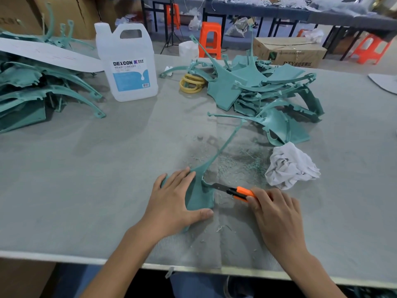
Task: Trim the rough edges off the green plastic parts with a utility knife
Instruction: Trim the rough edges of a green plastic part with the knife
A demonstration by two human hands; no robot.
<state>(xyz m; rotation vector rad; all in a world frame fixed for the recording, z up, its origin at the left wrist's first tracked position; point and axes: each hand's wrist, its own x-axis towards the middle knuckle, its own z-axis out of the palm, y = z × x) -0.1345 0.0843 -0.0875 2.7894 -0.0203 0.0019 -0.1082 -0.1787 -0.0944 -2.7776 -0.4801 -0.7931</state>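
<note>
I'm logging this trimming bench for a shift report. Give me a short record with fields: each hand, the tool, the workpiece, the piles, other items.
left hand: flat, pressing the green plastic part onto the table
right hand: grips the orange utility knife
blade: extended, tip at the part's right edge
piles: left pile of green parts; right pile of green parts
other items: DEXCON jug, white rag, yellow rings, shavings beside the part

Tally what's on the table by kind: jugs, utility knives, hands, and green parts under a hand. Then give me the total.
jug: 1
utility knife: 1
hands: 2, left hand and right hand
green part under a hand: 1
Total: 5
</note>
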